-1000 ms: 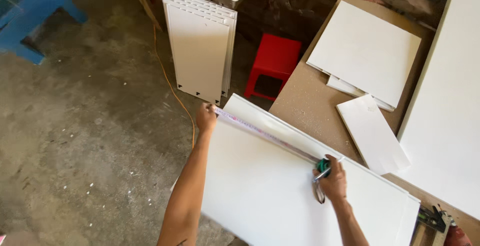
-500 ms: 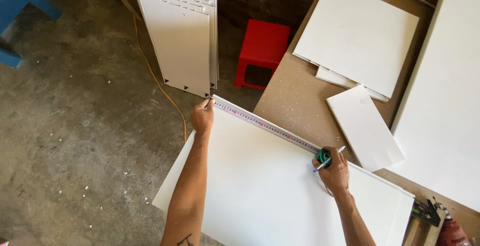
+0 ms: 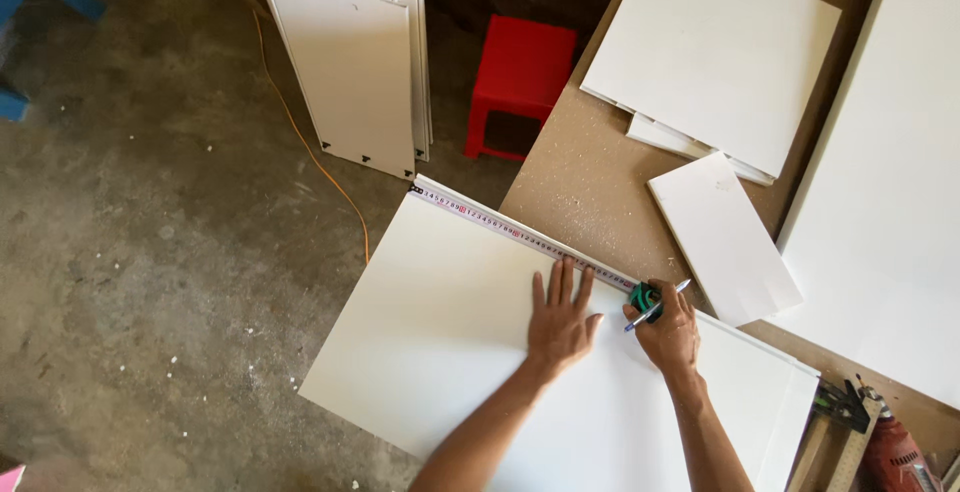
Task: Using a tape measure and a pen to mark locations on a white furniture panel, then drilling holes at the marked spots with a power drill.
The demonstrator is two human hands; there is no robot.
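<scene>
Large white board point(image 3: 430, 342) lying on the brown workbench point(image 3: 590, 182), tape measure point(image 3: 520, 234) stretched along its far edge, left hand point(image 3: 560, 317) spread flat on the board, fingers open, right hand point(image 3: 668, 327) closed around green tape case point(image 3: 644, 299) and pen point(image 3: 657, 304)

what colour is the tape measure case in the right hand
Green and black tape measure case, seen in the head view.

Soft even daylight, sharp focus, faint shadows.
</scene>
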